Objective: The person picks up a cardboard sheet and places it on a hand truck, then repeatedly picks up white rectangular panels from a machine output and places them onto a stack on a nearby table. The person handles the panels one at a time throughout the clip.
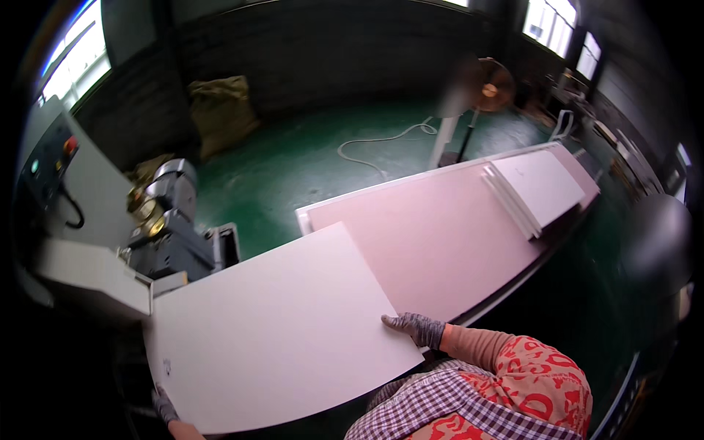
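Note:
A large white board (279, 330) lies flat in front of me, its far left corner beside the machine. My right hand (416, 328), in a grey knit glove, grips the board's right edge, thumb on top and the other fingers mostly hidden beneath. At the near left corner my left hand (164, 405), gloved too, holds the edge; its fingers are partly hidden by the dark. A small dark mark shows on the board near that corner. Beyond its right edge a long pinkish table (433, 235) carries a stack of smaller white panels (539, 189).
On the left stands a machine with a grey motor (174, 187), a white housing (95, 275) and a control panel (53, 165) with a red button. A woven sack (220, 114) leans on the far wall. A pale hose (381, 141) and a pedestal fan (490, 88) stand beyond the table.

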Demonstrator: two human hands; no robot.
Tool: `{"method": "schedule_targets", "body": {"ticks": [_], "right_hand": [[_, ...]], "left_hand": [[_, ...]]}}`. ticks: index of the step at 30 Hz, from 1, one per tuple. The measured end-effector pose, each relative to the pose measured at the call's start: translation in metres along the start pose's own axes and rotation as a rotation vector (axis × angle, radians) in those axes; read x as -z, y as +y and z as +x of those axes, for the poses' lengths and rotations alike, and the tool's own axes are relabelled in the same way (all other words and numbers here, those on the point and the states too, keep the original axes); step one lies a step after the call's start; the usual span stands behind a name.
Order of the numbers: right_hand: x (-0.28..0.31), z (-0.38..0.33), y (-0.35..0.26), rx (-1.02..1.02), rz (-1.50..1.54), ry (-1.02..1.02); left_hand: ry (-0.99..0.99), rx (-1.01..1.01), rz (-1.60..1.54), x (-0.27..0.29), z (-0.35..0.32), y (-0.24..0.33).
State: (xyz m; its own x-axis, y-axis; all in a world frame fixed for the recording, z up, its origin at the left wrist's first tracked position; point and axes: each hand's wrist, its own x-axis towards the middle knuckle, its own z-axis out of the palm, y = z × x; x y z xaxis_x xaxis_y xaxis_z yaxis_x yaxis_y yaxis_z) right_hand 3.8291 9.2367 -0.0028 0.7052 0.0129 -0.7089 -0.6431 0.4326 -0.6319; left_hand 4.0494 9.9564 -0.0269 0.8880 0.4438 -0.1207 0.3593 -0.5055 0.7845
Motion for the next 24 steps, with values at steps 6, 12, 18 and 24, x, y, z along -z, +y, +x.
{"method": "schedule_targets", "body": {"ticks": [6,12,18,24], "right_hand": [[0.095,-0.07,-0.012,0.223,-0.132,0.3],[0.242,-0.143,-0.034,0.183,-0.42,0.63],[0.416,-0.191,-0.056,0.187,-0.55,1.148],[0.579,-0.214,-0.1,0.155,-0.675,1.31]], "left_hand": [[-0.191,0.093,-0.035,-0.092,-0.114,0.128],[-0.385,0.015,-0.243,-0.222,-0.215,0.197],[-0.511,0.053,-0.37,-0.384,-0.325,0.257],[-0.555,0.122,-0.169,-0.504,-0.424,0.305]]}}
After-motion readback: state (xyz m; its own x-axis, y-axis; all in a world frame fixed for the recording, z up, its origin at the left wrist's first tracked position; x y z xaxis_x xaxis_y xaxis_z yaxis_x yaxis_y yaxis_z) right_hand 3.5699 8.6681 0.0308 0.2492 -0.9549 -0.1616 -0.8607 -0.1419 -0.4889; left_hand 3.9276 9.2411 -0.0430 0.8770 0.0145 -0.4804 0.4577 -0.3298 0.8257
